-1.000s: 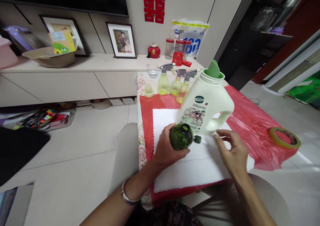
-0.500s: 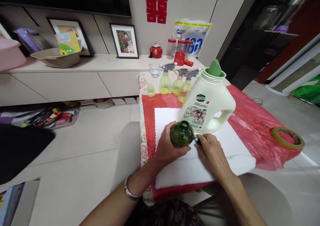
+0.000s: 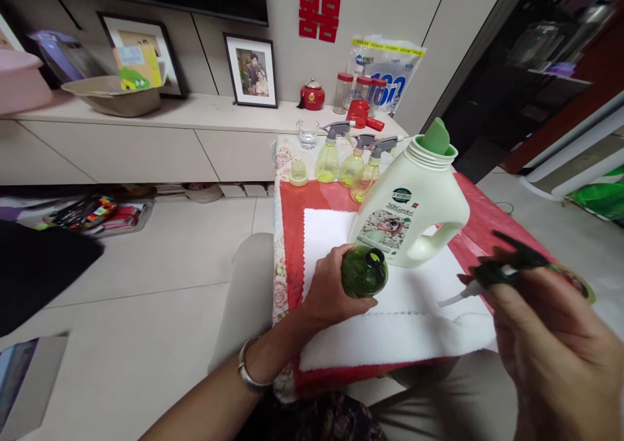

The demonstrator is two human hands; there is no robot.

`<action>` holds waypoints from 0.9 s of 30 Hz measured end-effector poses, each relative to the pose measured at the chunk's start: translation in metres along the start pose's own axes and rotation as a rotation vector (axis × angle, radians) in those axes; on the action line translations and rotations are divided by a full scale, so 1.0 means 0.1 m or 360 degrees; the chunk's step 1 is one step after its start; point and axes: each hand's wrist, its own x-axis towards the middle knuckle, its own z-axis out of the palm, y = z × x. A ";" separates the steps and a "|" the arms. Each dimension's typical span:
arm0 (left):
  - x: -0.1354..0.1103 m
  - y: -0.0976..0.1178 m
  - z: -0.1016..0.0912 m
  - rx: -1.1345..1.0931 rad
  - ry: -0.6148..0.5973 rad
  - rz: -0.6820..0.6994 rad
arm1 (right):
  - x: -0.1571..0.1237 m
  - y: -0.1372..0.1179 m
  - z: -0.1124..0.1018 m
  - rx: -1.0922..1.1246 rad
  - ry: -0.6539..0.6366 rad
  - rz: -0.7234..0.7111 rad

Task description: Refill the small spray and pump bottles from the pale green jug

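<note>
My left hand [image 3: 327, 290] is wrapped round a small dark green spray bottle [image 3: 363, 271] that stands open-necked on a white cloth [image 3: 390, 324]. My right hand [image 3: 550, 343], raised at the right and blurred, pinches a dark green trigger sprayer head [image 3: 507, 269] with its white tube [image 3: 455, 296] hanging toward the cloth. Just behind the green bottle stands a large cream detergent jug [image 3: 414, 204] with a green spout.
The small table is covered in red plastic sheet [image 3: 487, 226]. Three yellow spray bottles [image 3: 350, 165], a glass [image 3: 307, 132] and a small yellow cap [image 3: 298, 173] stand at its far end. A tape roll [image 3: 580, 282] lies at right. A low cabinet [image 3: 146, 142] with framed photos runs behind.
My right hand picked the sprayer head up from beside the green bottle and lifted it up and to the right. My left hand kept holding the bottle.
</note>
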 end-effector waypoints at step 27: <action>0.02 -0.05 0.02 0.0053 -0.0058 0.0086 | 0.06 0.37 0.82 0.0343 -0.0793 0.0004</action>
